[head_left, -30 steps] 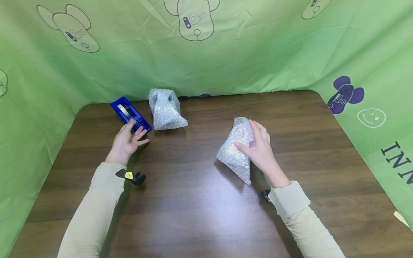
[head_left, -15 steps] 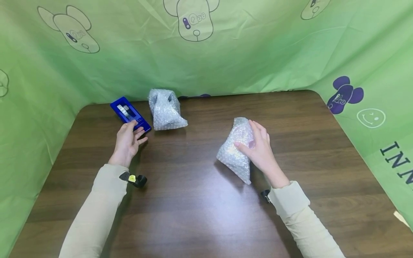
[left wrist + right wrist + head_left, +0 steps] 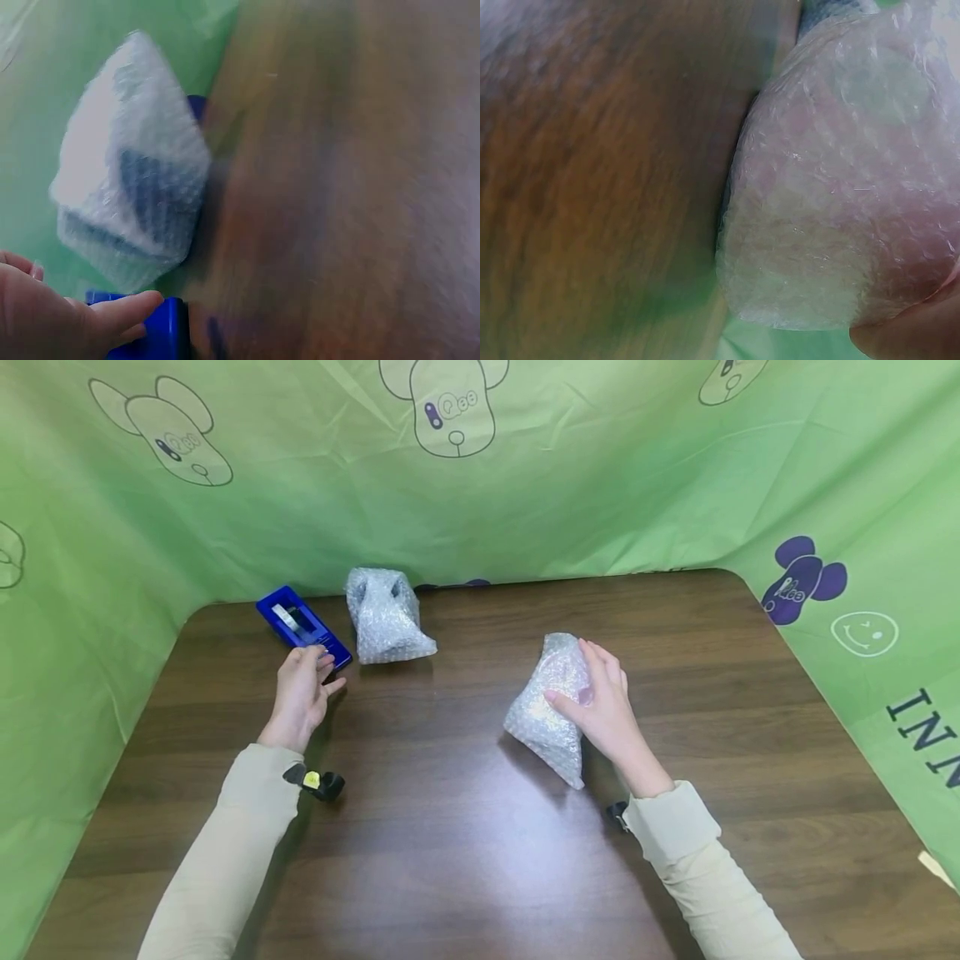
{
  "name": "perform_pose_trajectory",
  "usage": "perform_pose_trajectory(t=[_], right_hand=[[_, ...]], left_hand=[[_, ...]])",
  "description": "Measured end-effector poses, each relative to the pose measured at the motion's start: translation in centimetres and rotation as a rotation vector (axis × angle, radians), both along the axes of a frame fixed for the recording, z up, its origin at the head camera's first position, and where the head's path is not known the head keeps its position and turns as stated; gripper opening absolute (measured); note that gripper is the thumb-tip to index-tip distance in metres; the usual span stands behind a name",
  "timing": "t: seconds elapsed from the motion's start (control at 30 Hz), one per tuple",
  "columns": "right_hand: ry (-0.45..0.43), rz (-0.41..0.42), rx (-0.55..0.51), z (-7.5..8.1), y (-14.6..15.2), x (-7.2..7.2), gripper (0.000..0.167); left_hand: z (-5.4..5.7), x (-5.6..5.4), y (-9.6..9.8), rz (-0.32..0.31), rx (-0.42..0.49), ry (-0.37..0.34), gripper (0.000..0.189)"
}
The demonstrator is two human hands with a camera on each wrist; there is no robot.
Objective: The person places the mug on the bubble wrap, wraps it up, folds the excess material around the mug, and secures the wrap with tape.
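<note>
The brown wooden counter carried everything, hemmed on three sides by a green printed cloth.

Two bubble-wrapped bundles lay on it. One bundle sat right of the counter's middle, propped on edge, and the right hand held it: thumb across its near face, fingers curled over its far side. The right wrist view showed only wrap close up and a fingertip at the corner. The second bundle rested near the far edge, left of centre, touched by nothing.

One blue tape dispenser lay at the far left corner, just beside that second bundle. The left hand reached its near end, fingers loosely extended; in the left wrist view a fingertip lay on the dispenser's blue body, touching rather than wrapping it. That view is blurred, so whether any real grip existed could not be told.

As a judgement, the step in hand was fetching tape while the right hand kept the wrap folded closed. The next move would call for a firm hold on the dispenser and steady pressure on the bundle, lest the fold spring open.

Count: two bundles, one dispenser, two hands, one counter.
</note>
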State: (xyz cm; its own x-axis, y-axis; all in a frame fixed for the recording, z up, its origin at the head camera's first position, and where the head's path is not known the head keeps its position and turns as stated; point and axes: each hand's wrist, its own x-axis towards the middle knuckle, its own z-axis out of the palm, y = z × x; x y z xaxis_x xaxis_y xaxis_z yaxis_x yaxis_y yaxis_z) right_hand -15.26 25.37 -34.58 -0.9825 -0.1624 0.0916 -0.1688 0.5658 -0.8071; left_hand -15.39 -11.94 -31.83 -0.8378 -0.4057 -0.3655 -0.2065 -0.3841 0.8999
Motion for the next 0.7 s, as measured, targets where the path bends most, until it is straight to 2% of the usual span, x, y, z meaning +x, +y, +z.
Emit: perform_pose_trajectory(t=[0.13, 0.23, 0.37, 0.47, 0.53, 0.6, 0.7], right_hand=[[0.001, 0.002, -0.003, 0.0, 0.0, 0.1, 0.087], [-0.001, 0.001, -0.005, 0.0, 0.1, 0.1, 0.087], [-0.004, 0.002, -0.005, -0.1, 0.1, 0.1, 0.086], [-0.002, 0.003, 0.002, -0.1, 0.1, 0.0, 0.086], [-0.001, 0.003, 0.001, 0.0, 0.1, 0.0, 0.086], [-0.001, 0.003, -0.004, 0.1, 0.2, 0.0, 0.086], [-0.007, 0.005, -0.014, 0.0, 0.1, 0.0, 0.086]], left_hand=[[-0.9, -0.1, 0.9, 0.036, -0.076, 0.059, 0.029], [-1.3, 0.0, 1.1, 0.030, -0.102, 0.077, 0.030], [-1.8, 0.6, 0.6, -0.003, -0.174, 0.032, 0.027], [-1.6, 1.1, 0.0, -0.052, -0.189, -0.039, 0.021], [-1.1, 1.4, -0.3, -0.093, -0.123, -0.085, 0.017], [-0.4, 1.5, -0.6, -0.136, 0.016, -0.119, 0.024], [0.2, 1.3, -1.0, -0.160, 0.233, -0.159, 0.041]])
